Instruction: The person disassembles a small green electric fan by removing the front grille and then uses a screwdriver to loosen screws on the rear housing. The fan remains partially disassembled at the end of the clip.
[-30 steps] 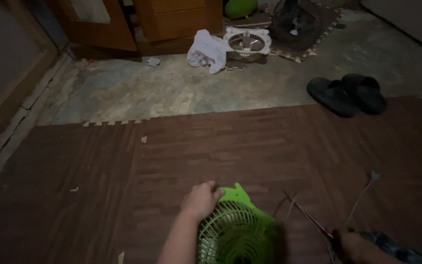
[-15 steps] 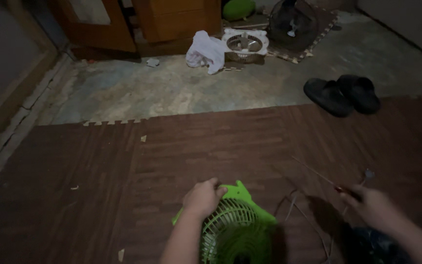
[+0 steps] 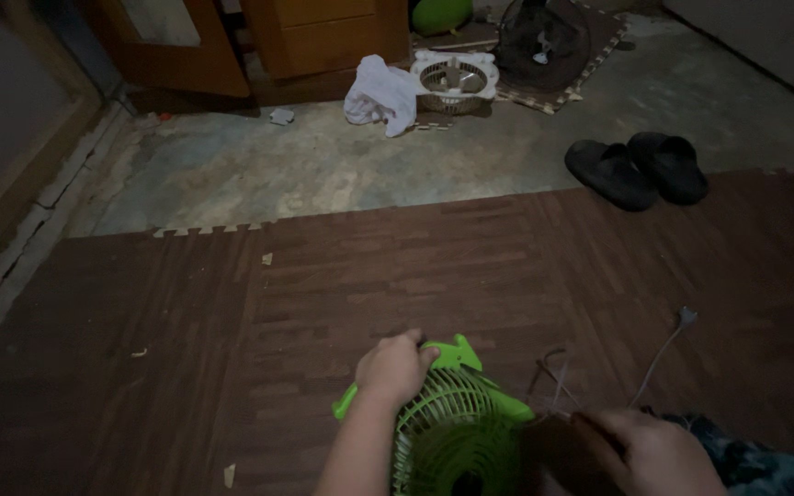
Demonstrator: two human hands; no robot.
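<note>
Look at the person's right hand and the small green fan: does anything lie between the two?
Nothing visible does. The right hand sits right beside the green fan at its right edge, with thin loose wires just above it on the brown mat. The left hand already rests on the fan's top.

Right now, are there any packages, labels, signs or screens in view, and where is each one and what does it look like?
None show in this dim view. The left hand grips a green fan and the right hand rests beside it on the brown floor mat; no label is visible on the fan.
</note>
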